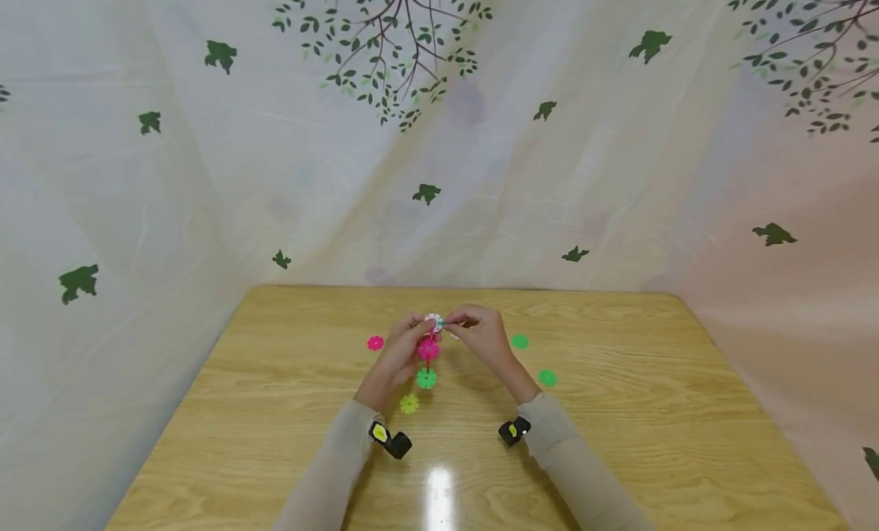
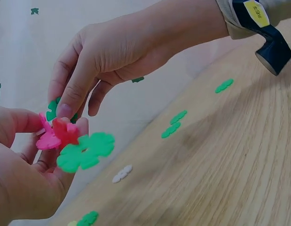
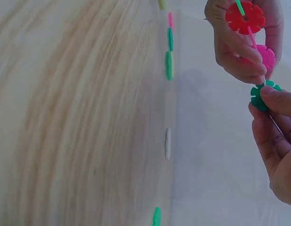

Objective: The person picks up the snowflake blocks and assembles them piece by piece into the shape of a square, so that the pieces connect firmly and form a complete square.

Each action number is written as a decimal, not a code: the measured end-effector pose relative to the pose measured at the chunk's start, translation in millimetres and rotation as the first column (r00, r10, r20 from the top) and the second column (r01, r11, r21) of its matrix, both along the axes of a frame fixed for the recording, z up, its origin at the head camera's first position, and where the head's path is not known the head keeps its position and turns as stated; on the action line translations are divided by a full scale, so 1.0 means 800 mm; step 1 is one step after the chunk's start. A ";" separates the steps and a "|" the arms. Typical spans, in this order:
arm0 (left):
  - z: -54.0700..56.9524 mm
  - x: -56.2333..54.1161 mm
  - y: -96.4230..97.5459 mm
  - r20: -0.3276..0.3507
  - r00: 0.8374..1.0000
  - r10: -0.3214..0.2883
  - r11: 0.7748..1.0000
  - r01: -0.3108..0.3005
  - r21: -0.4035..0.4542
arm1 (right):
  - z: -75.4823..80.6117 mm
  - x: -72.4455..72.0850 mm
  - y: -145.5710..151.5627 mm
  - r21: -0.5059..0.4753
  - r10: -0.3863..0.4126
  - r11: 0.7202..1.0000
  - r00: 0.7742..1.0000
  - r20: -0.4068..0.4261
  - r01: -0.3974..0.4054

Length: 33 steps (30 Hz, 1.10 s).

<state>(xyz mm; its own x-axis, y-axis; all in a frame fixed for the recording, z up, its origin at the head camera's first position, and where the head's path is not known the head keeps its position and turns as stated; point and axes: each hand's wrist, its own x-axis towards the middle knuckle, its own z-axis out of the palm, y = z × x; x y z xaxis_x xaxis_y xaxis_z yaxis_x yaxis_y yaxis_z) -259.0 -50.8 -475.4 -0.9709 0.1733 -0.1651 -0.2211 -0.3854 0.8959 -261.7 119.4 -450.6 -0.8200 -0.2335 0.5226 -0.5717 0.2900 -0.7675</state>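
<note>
A chain of slotted plastic flower discs is in my left hand (image 1: 396,354). From top to bottom the head view shows a white disc (image 1: 433,319), a pink disc (image 1: 429,350) and a bright green disc (image 1: 426,379). A red disc (image 3: 235,20) stands edge-on between the pink and the bright green. My left thumb and fingers grip the chain at its white and pink end. Thumb and fingertips of my right hand (image 1: 482,337) pinch a darker green disc (image 3: 256,98), its edge right at the white disc's rim.
Loose discs lie on the wooden table (image 1: 618,439): pink (image 1: 375,343) and yellow (image 1: 409,403) toward the left, green (image 1: 519,341) and another green (image 1: 547,378) toward the right. A white one (image 2: 121,174) lies behind my hands. A leaf-printed cloth (image 1: 481,233) hangs behind the table.
</note>
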 end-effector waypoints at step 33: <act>-0.001 0.001 -0.013 -0.012 0.986 -0.168 0.957 0.160 -0.241 | -0.009 -0.029 -0.004 0.135 0.042 0.990 0.999 0.002 -0.042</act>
